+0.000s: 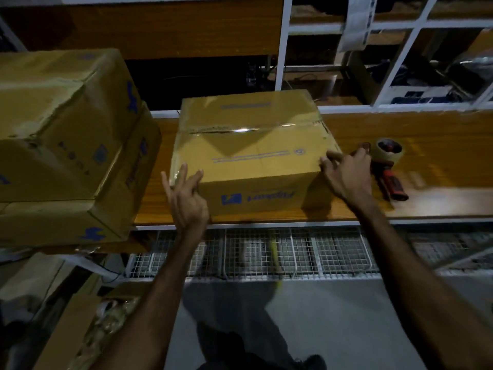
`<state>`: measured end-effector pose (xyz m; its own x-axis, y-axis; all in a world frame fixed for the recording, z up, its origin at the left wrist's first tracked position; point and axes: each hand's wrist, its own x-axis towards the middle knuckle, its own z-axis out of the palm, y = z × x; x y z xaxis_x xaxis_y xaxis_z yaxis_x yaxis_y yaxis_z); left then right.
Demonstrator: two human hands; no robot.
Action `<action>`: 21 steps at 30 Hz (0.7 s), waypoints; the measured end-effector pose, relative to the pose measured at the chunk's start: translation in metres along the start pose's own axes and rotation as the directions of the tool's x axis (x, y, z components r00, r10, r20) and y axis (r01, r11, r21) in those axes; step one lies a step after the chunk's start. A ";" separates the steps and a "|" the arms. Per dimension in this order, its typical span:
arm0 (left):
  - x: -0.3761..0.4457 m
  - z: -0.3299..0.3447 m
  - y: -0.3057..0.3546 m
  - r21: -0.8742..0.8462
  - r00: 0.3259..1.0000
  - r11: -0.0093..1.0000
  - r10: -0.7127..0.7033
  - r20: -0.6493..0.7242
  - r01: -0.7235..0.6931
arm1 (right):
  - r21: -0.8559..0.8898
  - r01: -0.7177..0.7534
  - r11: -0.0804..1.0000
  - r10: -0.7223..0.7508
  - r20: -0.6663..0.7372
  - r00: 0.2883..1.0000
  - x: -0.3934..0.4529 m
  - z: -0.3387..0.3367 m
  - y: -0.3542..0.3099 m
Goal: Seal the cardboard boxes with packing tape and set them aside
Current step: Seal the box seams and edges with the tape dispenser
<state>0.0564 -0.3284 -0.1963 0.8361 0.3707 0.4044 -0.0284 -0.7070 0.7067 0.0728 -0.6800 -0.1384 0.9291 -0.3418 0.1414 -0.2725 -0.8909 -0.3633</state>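
1. A closed brown cardboard box with blue printing (250,153) sits on a glossy orange-brown wooden workbench (426,145), its near face at the bench's front edge; a strip of clear packing tape (240,129) shines along the seam across its top.

2. A person reaches in with both bare arms. The left hand (186,198) is at the box's near-left top corner, fingers extended and spread, fingertips touching the top edge. It grips nothing.

3. The right hand (346,174) is at the box's near-right top corner, fingers loosely bent, the fingertips touching the cardboard edge. Whether it clasps the corner or only rests there cannot be told.

4. Just beside the right hand, on the bench, lies a tape dispenser with a red-and-black handle (386,169), carrying a roll of tan tape; it is apart from the box and neither hand holds it.

5. To the left, two larger brown cardboard boxes with blue markings are stacked: the dented upper box (61,116) sits tilted on the lower box (66,220), both near but clear of the taped box.

6. Below the bench front runs a row of white wire-mesh bins (266,252); their contents are too blurred to tell.

7. Behind the bench stands white-framed shelving (282,49) holding dim, indistinct items.

8. The floor (333,316) below is grey.
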 end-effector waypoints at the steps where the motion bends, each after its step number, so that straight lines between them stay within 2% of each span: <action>1: 0.009 0.004 0.000 0.089 0.999 0.996 0.005 0.034 -0.008 | 0.037 -0.016 0.999 0.017 -0.018 1.000 -0.019 0.002 -0.002; 3: 0.018 0.015 0.005 0.161 0.986 0.984 0.045 0.159 -0.071 | 0.109 0.009 0.994 -0.002 -0.059 0.998 -0.061 0.007 -0.013; 5: 0.013 0.025 0.018 0.088 0.961 0.991 0.075 0.266 -0.102 | 0.157 0.065 0.985 -0.054 -0.072 0.996 -0.102 0.010 -0.033; 8: -0.019 0.030 0.047 -0.071 0.928 0.994 0.101 0.359 -0.081 | 0.225 0.154 0.962 -0.156 -0.011 0.988 -0.149 0.017 -0.071; 10: -0.043 0.026 0.058 -0.158 0.922 0.985 0.118 0.368 -0.063 | 0.310 0.264 0.913 -0.284 0.021 0.959 -0.166 0.022 -0.091; 13: -0.067 0.016 0.052 -0.291 0.950 0.955 0.136 0.282 -0.051 | 0.441 0.365 0.820 -0.449 0.101 0.888 -0.159 0.020 -0.098; 15: -0.075 0.012 0.045 -0.311 0.954 0.948 0.150 0.260 -0.064 | 0.418 0.398 0.817 -0.495 0.152 0.856 -0.133 0.011 -0.093; 16: -0.077 0.010 0.044 -0.306 0.949 0.950 0.154 0.273 -0.066 | 0.395 0.408 0.823 -0.489 0.127 0.863 -0.113 0.007 -0.086; 19: -0.081 0.008 0.044 -0.287 0.941 0.956 0.157 0.299 -0.068 | 0.243 0.373 0.895 -0.392 0.032 0.919 -0.036 -0.003 -0.058; 21: -0.078 0.010 0.039 -0.321 0.940 0.944 0.174 0.293 -0.075 | 0.067 0.293 0.954 -0.296 0.046 0.954 0.017 -0.009 -0.037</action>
<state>-0.0045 -0.3910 -0.2058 0.9415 0.0489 0.3335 -0.2655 -0.5019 0.8232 0.0962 -0.6556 -0.1147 0.9786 -0.0487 0.1999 0.0287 -0.9297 -0.3672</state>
